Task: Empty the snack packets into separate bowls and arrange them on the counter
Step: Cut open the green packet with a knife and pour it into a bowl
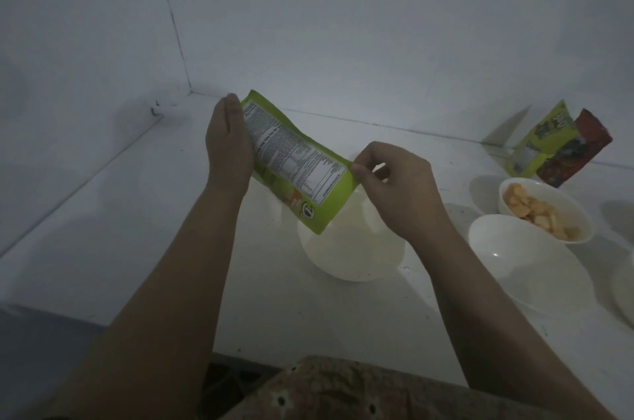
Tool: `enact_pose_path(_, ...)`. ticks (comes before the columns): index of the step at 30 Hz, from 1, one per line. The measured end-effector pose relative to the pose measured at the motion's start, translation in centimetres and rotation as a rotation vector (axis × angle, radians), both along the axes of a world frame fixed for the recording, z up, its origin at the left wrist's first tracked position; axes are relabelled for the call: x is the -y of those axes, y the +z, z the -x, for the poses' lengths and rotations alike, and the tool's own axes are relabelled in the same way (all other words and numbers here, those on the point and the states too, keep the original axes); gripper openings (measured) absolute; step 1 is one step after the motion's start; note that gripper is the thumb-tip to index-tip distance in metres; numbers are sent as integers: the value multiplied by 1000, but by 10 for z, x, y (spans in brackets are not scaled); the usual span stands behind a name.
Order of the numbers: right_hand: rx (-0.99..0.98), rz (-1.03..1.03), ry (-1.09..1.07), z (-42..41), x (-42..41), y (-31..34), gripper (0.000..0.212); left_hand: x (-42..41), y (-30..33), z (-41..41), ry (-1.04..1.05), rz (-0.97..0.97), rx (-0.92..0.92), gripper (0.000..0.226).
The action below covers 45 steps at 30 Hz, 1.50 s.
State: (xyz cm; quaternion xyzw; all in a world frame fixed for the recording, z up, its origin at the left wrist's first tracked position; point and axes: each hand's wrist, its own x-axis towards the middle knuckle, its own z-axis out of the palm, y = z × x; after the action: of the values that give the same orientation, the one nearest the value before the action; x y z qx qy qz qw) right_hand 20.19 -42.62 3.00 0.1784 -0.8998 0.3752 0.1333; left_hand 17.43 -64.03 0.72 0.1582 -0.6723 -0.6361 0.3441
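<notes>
Green snack packet (297,162) sits between your two hands, raised above the white counter (144,213) and tilted, its printed nutrition panel facing you. Your left hand (229,141) is at the packet's ten o'clock end, palm against its edge with fingers mostly straight along it; whether the thumb is hooked round the far side you cannot tell from this view. Your right hand (394,186) is at the packet's three o'clock edge, thumb and forefinger pinching the rim, the other fingers curled loosely. The packet's lower corner hangs over an empty white bowl (350,255) that stands on the counter just under your hands.

At three o'clock from that bowl is a second empty white bowl (525,258), and touching its far rim, toward one o'clock, a smaller white bowl (545,210) holding pale orange snack pieces (535,213). Farther out at two o'clock, two more packets lean against the wall (343,25): a green one (542,141) and, overlapping it on the right, a red one (579,152). Part of another white dish (626,296) shows at the right edge. Patterned brown fabric (343,388) fills the six o'clock edge.
</notes>
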Motion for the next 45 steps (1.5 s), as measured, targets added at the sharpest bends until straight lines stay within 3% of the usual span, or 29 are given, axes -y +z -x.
enact_pose_path(45, 19, 3, -39, 15, -6, -11, 14, -6, -3, 10, -2, 171, -43, 33)
